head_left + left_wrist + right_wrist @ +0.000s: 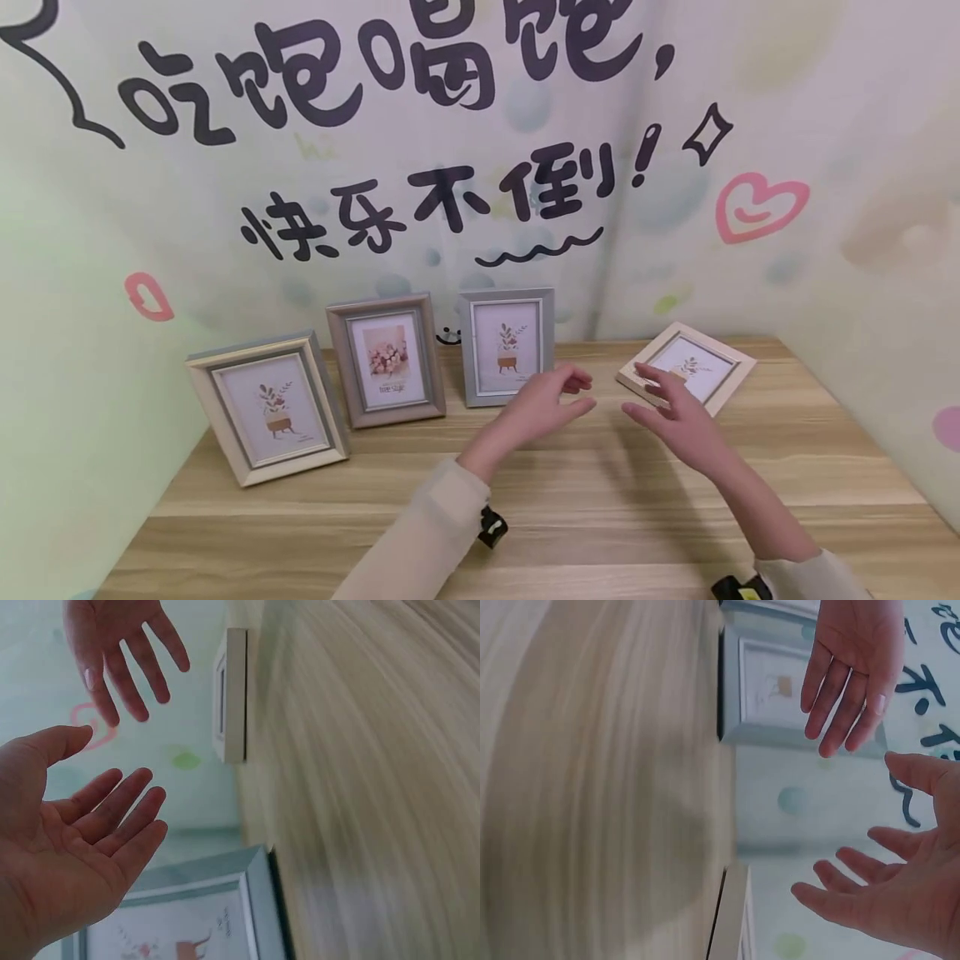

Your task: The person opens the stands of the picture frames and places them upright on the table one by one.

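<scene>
While three picture frames [390,360] stand on the wooden surface [525,492] by the painted wall [825,167], both hands, left hand [543,404] and right hand [678,417], hover empty near a flat frame [693,364].

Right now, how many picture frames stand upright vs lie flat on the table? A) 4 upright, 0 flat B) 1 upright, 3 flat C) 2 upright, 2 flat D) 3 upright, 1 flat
D: the beige frame, brown frame and grey frame stand along the wall, while the white frame lies flat on the table past the right hand.
</scene>
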The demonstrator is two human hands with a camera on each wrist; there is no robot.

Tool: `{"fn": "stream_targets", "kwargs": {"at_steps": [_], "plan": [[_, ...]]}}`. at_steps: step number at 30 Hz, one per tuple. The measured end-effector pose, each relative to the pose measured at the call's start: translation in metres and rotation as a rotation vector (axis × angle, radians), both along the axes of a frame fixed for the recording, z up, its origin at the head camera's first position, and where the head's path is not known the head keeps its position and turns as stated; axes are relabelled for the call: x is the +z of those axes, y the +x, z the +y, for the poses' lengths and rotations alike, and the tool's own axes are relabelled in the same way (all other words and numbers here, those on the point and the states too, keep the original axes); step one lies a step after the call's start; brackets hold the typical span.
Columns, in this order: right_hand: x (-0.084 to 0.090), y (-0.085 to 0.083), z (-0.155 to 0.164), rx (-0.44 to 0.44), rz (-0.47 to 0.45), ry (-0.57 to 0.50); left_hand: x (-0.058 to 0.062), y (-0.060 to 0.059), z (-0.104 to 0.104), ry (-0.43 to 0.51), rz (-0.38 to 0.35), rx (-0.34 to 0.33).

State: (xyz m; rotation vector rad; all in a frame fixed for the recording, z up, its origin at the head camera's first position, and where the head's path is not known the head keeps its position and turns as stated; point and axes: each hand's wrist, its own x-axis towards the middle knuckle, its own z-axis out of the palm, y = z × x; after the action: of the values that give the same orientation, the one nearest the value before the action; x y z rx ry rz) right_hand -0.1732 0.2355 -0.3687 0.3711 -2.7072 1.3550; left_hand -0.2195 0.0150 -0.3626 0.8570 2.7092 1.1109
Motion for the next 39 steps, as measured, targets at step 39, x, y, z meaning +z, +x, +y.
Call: {"fn": "stream_targets", "kwargs": {"at_steps": [39], "plan": [[-0.050, -0.003, 0.091, -0.079, -0.350, -0.189, -0.060, -0.057, 0.108, 0.032, -0.184, 0.091]]}}
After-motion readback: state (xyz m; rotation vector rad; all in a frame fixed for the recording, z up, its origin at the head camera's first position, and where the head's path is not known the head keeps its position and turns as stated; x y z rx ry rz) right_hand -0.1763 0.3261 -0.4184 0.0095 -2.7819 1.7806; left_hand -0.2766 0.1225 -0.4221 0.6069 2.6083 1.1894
